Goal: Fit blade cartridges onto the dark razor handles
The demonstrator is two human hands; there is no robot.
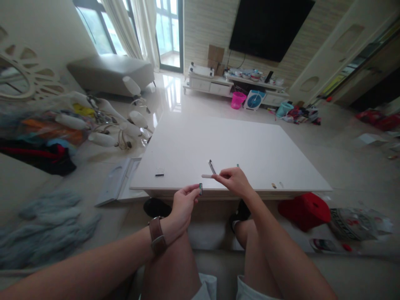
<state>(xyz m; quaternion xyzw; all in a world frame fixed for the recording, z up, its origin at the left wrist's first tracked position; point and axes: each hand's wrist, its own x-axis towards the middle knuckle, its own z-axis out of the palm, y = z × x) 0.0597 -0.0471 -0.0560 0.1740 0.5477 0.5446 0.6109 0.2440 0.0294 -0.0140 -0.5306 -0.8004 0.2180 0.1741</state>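
My left hand point(183, 203), with a brown watch strap on its wrist, pinches a small dark cap-like piece point(200, 189) between thumb and forefinger, just at the near edge of the white table point(237, 141). My right hand point(234, 180) is closed on a thin pale stick point(206, 176) that points left; a slim dark pen-like part point(212, 166) pokes up beside its fingertips, and I cannot tell whether it is held or lying on the table. The two hands are a few centimetres apart above my bare knees.
A small dark piece point(159, 174) lies near the table's front left, tiny bits point(276, 185) at its front right. A white tray point(120, 181) leans at the table's left, a chandelier point(112, 121) beyond it. A red object point(304, 210) and litter lie on the floor right.
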